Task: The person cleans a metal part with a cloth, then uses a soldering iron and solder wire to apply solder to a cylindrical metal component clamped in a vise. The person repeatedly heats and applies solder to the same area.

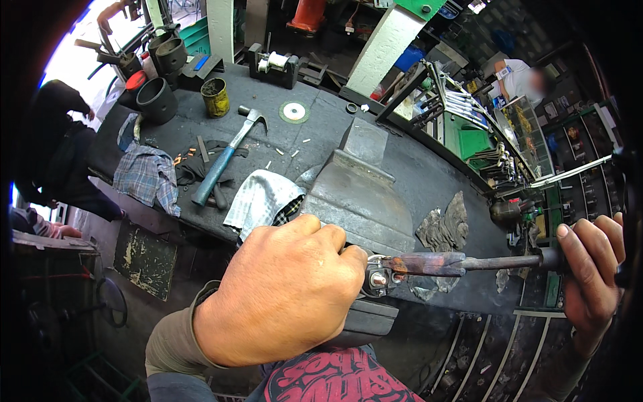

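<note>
My left hand (281,288) is closed, fingers curled down beside a small metal part with a bolted terminal (378,280). What its fingers grip is hidden under the hand. The part sits at the near side of a large grey bench vise (362,194). In my right hand (593,275) is the dark handle of a soldering iron (429,263), its rod pointing left. The iron's thick, scorched copper-brown tip touches or nearly touches the terminal, close to my left fingertips. A white checked cloth (261,201) lies just beyond my left hand.
On the dark bench lie a blue-handled claw hammer (224,161), a plaid cloth (147,174), a round disc (293,112), a yellow can (215,98) and a crumpled grey rag (445,224). Wrenches (465,110) fill a rack rightward. People stand far left (57,147) and far right (519,80).
</note>
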Motion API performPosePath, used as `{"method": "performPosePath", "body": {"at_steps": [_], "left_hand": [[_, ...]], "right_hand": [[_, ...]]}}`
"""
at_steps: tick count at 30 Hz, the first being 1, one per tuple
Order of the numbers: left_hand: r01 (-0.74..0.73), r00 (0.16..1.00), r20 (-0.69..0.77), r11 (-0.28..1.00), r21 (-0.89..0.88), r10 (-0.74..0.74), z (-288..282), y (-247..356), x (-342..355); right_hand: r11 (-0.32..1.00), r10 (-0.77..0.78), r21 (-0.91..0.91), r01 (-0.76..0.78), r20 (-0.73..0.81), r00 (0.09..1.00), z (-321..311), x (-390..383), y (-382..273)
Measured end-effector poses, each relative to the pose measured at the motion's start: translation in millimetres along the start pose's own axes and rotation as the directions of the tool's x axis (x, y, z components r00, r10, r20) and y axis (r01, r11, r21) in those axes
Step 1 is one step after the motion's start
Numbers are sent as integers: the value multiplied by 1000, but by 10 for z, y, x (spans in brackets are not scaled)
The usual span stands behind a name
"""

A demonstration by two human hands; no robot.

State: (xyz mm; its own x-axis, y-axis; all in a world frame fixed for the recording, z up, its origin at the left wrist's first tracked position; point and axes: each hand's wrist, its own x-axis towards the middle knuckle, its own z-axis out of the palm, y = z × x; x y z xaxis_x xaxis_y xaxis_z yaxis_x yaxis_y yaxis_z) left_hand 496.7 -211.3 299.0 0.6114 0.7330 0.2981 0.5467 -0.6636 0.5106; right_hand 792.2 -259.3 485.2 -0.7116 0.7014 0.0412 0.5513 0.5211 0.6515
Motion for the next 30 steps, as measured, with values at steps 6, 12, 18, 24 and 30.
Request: {"method": "performPosePath", "body": {"at_steps": [6,12,18,24,30], "left_hand": [[5,1000,11,1000,30,-6,12,28,23],[-59,998,12,998,28,58,-6,41,65],[-77,997,25,996,39,76,-24,46,93],[-21,1000,7,999,32,21,17,28,73],[45,996,-69,977,-207,-61,42,-148,-18]], "right_hand": [[996,85,21,-87,78,993,-19,-85,6],[999,33,-21,-33,29,999,-15,-49,-9],[999,36,-23,-34,54,998,-56,-39,-30],[995,100,-20,-99,92,991,-70,-70,-75],[995,96,-4,-96,88,991,-62,-73,-71]]}}
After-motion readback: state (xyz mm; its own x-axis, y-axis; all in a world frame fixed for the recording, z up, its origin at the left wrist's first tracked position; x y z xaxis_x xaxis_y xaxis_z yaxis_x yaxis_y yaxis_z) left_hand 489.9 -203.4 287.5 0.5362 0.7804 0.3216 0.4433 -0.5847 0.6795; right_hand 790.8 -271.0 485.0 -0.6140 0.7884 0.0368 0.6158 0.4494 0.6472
